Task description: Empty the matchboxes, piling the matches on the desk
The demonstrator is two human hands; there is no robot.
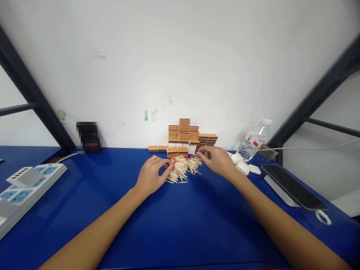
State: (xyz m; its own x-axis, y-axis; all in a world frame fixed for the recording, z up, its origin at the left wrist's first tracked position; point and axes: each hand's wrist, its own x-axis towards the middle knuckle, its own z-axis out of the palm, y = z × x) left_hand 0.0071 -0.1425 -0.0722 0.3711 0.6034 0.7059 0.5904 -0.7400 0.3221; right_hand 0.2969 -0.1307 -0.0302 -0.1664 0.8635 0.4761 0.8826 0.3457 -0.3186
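A loose pile of red-tipped matches (183, 168) lies on the blue table (180, 221) near the wall. My left hand (152, 177) rests at the pile's left edge, fingers curled against the matches. My right hand (215, 159) reaches over the pile's right side, fingertips pinched together at the matches; what it grips is too small to make out. Behind the pile stands a stack of orange matchboxes (188, 137), with two more lying flat to its left.
A white power strip (24, 187) lies at the left edge, a dark device (89, 138) by the wall. To the right are white inner trays (243, 165), a tilted water bottle (254, 141) and a phone (294, 186) on a white pad.
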